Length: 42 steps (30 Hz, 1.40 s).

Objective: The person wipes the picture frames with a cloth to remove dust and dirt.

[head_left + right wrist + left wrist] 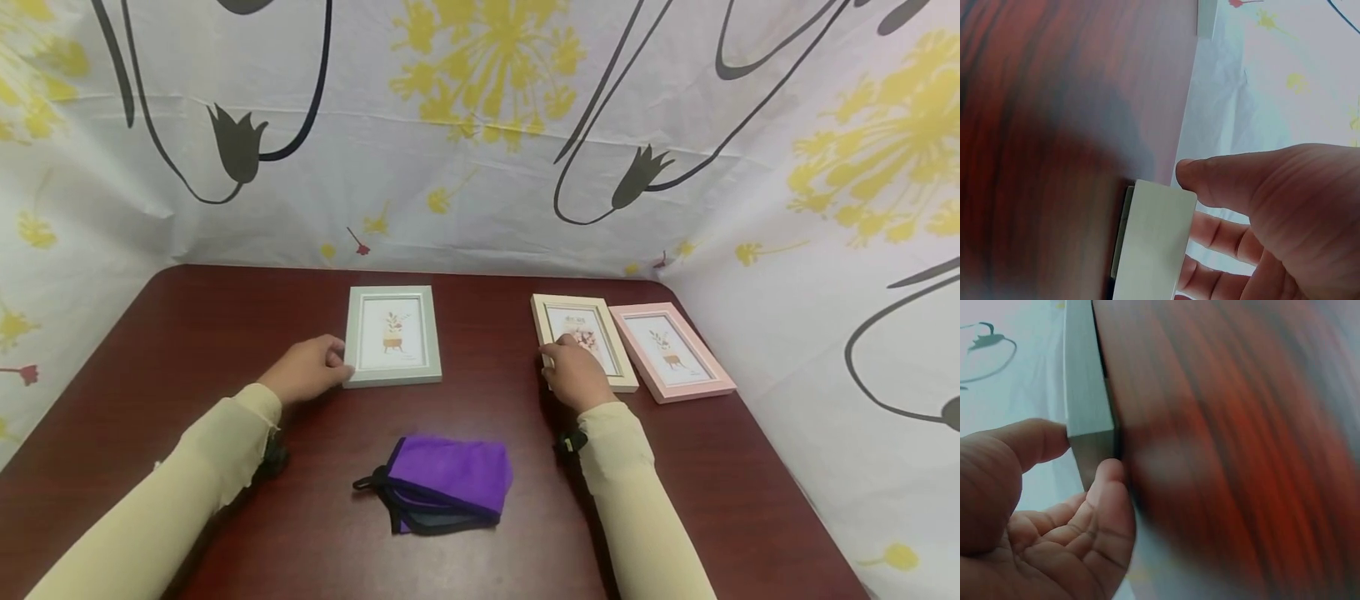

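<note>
A pale green picture frame (393,377) lies face up left of centre on the table, showing a potted-plant print. My left hand (309,368) pinches its lower left corner. In the left wrist view, the thumb (1044,439) is on the frame's face side and the curled fingers (1107,506) are at its underside. A cream picture frame (624,382) lies to the right, partly covered by my right hand (579,377), which rests over its left edge. In the right wrist view, the thumb (1213,178) extends by the frame's corner, the other fingers along its face side.
A pink picture frame (720,386) lies tilted right beside the cream one, near the table's right edge. Between my forearms is a folded purple cloth item with black trim (457,471). A flower-printed sheet (465,192) hangs behind and around the dark red table (487,325).
</note>
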{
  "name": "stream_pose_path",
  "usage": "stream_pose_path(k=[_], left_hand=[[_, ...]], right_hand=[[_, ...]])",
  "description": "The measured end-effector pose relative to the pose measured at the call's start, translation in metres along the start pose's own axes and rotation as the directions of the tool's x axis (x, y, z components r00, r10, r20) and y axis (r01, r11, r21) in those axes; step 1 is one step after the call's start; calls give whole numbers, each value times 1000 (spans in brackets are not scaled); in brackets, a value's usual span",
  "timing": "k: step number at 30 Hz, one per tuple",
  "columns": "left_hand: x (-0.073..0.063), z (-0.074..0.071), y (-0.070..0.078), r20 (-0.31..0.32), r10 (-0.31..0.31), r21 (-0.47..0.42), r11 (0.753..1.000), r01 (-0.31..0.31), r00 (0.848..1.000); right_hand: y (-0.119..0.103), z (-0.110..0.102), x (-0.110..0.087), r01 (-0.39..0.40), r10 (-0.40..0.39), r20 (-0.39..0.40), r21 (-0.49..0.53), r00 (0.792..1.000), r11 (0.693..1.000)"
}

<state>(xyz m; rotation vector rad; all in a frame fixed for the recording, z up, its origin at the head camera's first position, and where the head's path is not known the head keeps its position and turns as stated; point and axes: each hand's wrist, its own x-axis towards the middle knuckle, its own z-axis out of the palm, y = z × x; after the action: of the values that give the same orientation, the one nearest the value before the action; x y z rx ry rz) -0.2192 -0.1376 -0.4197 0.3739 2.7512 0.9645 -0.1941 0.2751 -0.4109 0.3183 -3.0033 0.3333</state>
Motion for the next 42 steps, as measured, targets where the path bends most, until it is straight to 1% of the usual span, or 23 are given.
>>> stream_pose_path(k=[6, 11, 16, 18, 23, 29, 34, 38, 40, 42], left_hand=[[-4, 12, 13, 17, 38, 7, 999, -38, 999], [-8, 22, 20, 25, 42, 10, 999, -42, 999], [-12, 28, 27, 46, 65, 16, 998, -66, 997], [-15, 30, 29, 45, 84, 19, 996, -85, 995], [-24, 37, 33, 38, 103, 21, 994, -104, 994], [-31, 45, 39, 33, 112, 36, 993, -113, 993], [-31, 48, 42, 37, 123, 38, 991, -125, 992], [-31, 47, 45, 41, 114, 31, 993, -115, 993], [-32, 46, 46, 44, 111, 27, 993, -112, 993], [-32, 46, 46, 49, 105, 26, 994, -107, 993]], right_hand=[[-1, 0, 0, -5, 5, -1, -3, 1000, 1000], [-1, 0, 0, -6, 6, -2, 3, 1000, 1000], [-2, 0, 2, -8, 8, -3, 1, 1000, 1000], [-2, 0, 3, -5, 5, -8, 2, 1000, 1000], [-2, 1, 2, -2, 2, -10, 5, 1000, 1000], [-3, 3, 0, 8, -8, -18, -9, 1000, 1000], [-2, 3, 0, 7, -8, -26, -18, 1000, 1000], [-3, 1, -1, 8, -8, -24, -30, 1000, 1000], [-7, -1, -1, 9, -9, -21, -44, 1000, 999], [-14, -3, -2, 26, -27, -22, -46, 999, 999]])
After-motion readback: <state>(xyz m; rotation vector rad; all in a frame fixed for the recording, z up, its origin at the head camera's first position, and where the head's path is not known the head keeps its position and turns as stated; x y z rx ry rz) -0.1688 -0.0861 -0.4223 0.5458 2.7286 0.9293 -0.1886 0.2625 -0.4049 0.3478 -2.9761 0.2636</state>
